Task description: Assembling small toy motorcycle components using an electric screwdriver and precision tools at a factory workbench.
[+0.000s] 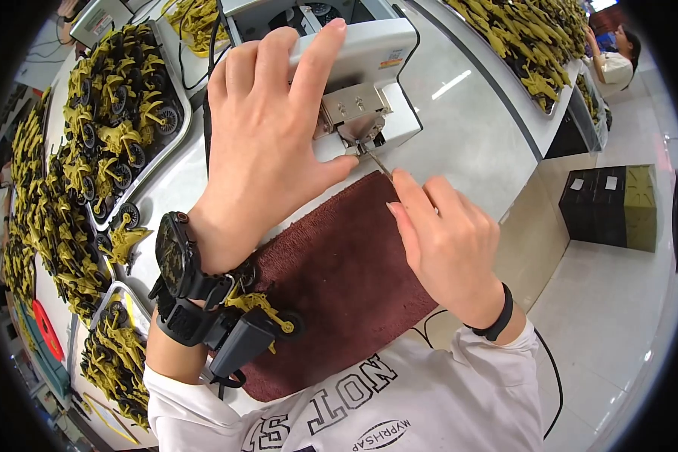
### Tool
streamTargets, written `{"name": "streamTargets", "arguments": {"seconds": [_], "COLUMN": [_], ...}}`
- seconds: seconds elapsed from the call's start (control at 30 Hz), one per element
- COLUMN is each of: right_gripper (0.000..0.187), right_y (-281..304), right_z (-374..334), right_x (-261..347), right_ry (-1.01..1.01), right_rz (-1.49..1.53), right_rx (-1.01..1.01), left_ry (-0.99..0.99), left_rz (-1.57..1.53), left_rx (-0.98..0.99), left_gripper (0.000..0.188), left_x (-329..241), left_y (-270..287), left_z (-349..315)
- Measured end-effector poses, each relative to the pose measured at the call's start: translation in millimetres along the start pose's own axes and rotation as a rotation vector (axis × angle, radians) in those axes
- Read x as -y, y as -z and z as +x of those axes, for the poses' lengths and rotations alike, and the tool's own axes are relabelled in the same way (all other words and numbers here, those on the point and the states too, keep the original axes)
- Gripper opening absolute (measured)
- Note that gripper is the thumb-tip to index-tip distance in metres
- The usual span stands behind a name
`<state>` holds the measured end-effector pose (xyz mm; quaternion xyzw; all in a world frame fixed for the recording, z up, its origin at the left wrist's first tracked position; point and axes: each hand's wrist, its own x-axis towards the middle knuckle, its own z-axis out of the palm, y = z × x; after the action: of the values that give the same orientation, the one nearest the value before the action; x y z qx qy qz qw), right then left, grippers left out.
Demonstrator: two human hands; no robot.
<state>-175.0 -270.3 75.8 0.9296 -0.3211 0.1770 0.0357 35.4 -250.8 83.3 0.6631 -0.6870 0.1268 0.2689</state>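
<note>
My left hand (pixel 267 135) lies with its fingers spread over the front of a white and grey bench machine (pixel 399 49). Its thumb reaches beside a small metal head (pixel 358 105) at the machine's front. In my right hand (pixel 452 233), thumb and fingers pinch a thin metal tool (pixel 379 161), whose tip meets the underside of that head. The tool's exact kind is hard to make out. Below both hands spreads a maroon cloth (pixel 339 279). A yellow toy motorcycle (pixel 256 303) with black wheels rests on the cloth's left side, partly hidden by my left wrist and its strapped-on device.
Trays at left (pixel 184 113) hold many yellow and black toy motorcycles; one loose motorcycle (pixel 126 237) lies near them. Another loaded tray (pixel 548 113) stands at the far right. A dark box (pixel 606 207) sits on the floor, and a person (pixel 616 60) is at the upper right.
</note>
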Motion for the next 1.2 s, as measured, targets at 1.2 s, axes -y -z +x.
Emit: {"name": "streamTargets", "arguments": {"seconds": [1.2], "right_gripper": [0.000], "right_y": [71], "right_z": [114], "right_x": [26], "right_ry": [0.453], "right_rz": [-0.213], "right_rx": [0.406], "left_ry": [0.003], "left_rz": [-0.031], "left_rx": [-0.115], "left_gripper": [0.094], "left_x": [4], "left_y": [0], "left_z": [-6]}}
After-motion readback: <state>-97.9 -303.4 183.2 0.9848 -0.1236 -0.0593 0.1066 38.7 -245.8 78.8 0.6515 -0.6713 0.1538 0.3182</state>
